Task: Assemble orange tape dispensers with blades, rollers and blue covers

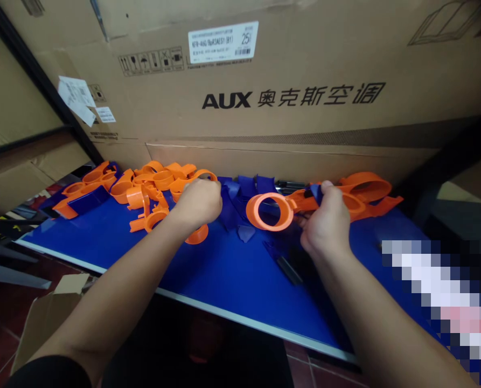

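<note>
My right hand (328, 223) is closed around an orange plastic part (269, 212) with a round ring at its end. A bit of dark blue plastic (316, 193) shows by the right thumb. My left hand (201, 202) is closed, its back toward me, beside the orange plastic pieces (155, 180); what its fingers hold, if anything, is hidden. Between my hands lie several dark blue plastic pieces (232, 207). More orange ringed parts (367, 188) lie just beyond my right hand. A dark, slim tool (289, 270) rests on the blue tabletop in front.
The blue table (224, 275) has a pale front edge. A large cardboard box (155, 108) stands upright behind it. Orange parts joined with dark blue pieces (89, 199) lie at the far left. An open carton (48, 307) is on the floor at lower left.
</note>
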`<state>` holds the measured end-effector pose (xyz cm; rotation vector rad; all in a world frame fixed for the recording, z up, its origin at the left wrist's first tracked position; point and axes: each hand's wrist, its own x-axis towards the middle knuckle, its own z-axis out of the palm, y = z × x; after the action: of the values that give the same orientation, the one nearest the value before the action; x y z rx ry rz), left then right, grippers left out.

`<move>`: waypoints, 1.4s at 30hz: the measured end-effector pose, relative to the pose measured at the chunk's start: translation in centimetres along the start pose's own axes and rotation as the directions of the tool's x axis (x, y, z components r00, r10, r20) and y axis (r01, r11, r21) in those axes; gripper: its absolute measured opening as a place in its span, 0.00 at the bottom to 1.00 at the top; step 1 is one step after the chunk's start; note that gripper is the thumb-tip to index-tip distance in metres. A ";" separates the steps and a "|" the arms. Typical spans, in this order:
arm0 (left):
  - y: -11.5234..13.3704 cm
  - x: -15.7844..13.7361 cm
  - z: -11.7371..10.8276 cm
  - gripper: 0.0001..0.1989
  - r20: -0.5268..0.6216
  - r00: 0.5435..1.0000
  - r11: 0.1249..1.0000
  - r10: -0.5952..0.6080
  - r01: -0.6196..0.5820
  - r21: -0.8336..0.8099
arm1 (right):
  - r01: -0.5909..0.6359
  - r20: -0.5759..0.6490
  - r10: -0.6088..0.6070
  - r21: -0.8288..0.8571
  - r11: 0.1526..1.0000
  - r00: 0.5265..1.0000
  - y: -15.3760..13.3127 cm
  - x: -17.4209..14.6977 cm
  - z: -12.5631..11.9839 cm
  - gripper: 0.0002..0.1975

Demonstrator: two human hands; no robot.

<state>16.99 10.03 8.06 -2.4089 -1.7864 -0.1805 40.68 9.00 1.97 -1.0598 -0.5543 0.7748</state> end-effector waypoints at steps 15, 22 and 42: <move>-3.0 0.1 4.3 0.08 -0.917 0.376 0.967 -0.131 -0.158 -0.203 | -0.354 0.140 0.336 0.134 0.926 0.931 -1.1 -2.7 1.0 0.05; -2.0 -2.4 7.6 0.31 -0.925 0.351 0.884 -0.145 -0.374 -0.280 | -0.486 0.143 0.480 0.006 0.874 0.865 -1.0 -3.2 0.8 0.18; 0.3 -3.2 8.2 0.20 -0.827 0.541 0.708 -0.149 -0.526 -0.472 | -0.595 0.369 0.533 0.069 0.801 0.761 -2.0 -4.9 1.0 0.22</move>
<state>16.52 8.45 -0.62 -2.1556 -0.9952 -1.9134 37.46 5.15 4.06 -0.9316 -0.4297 1.5417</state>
